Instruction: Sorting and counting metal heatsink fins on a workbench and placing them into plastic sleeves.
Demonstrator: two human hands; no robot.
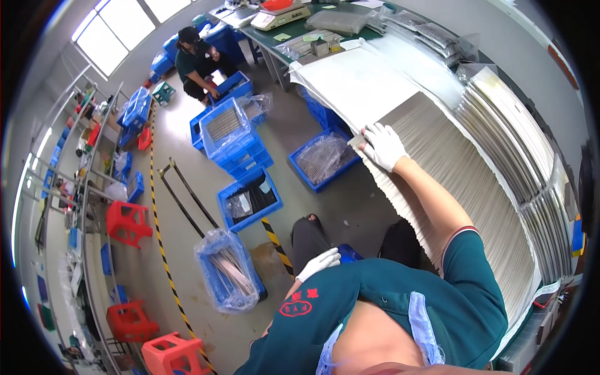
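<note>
My right hand, in a white glove with bare fingertips, is at the far left corner of a long row of thin grey strips. Its fingers close around the end of a grey strip there; how many strips lie between them is hard to make out. The strips are packed closely side by side along the table, their ends forming a ragged edge towards me. My left hand, also white-gloved, lies over my thigh with its fingers stretched out and holds nothing visible.
White sheeting covers the table beyond the strips. More stacked strips stand along the wall. Blue crates sit on the floor to the left, near a black cart handle and red stools. Another person crouches by far crates.
</note>
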